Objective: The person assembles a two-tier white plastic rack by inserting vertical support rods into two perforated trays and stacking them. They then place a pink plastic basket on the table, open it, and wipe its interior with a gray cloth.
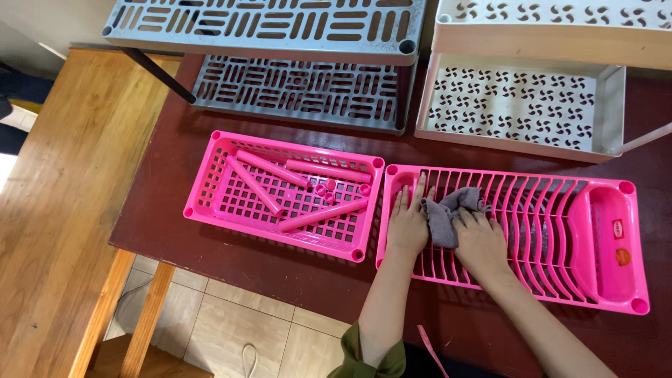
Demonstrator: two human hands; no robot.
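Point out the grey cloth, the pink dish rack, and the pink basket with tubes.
grey cloth [448,213], head view, bunched middle
pink dish rack [546,210], head view, slatted section
pink basket [231,199], head view, bare grid floor

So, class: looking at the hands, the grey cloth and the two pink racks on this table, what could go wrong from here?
1. The grey cloth under the right hand could snag on the slotted ribs of the pink dish rack.
2. That rack sits near the table edge; a push from the left hand might slide it off.
3. Loose pink tubes in the pink basket could roll if bumped.
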